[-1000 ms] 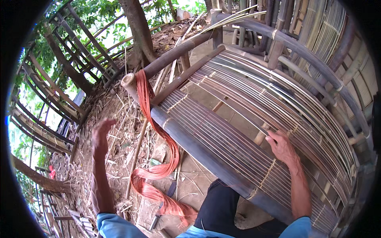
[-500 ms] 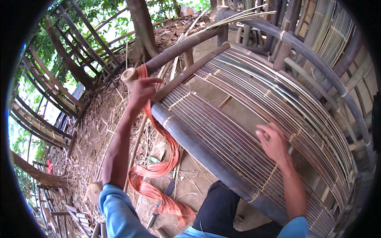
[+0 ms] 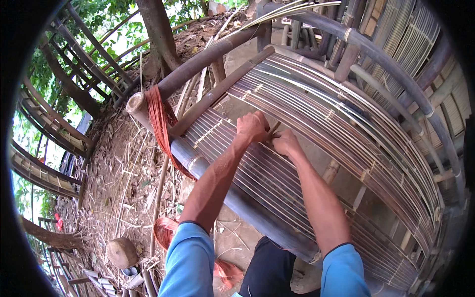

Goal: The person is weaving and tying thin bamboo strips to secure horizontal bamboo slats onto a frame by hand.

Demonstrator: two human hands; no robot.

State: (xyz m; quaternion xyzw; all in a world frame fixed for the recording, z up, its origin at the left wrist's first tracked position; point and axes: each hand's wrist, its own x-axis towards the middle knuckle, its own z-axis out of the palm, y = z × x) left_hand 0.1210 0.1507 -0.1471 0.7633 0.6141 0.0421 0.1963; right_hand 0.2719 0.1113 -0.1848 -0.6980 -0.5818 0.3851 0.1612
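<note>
Together, curled left hand [image 3: 253, 127], right hand [image 3: 288, 143], near slats [image 3: 275, 173]

Brown striped slats [image 3: 277, 174], orange strands [image 3: 157, 116], blue sleeves [image 3: 190, 260], black trousers [image 3: 267, 270]

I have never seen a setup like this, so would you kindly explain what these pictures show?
There is no machine: these are a person's bare left hand and right hand. The view comes from a wide fisheye camera on the head, looking down, so edges bend. Both hands are close together over a bamboo bench, at the inner edge of its front slats; what is in their grip is too hidden to tell. Orange strands drape over the end of its bamboo armrest.
</note>
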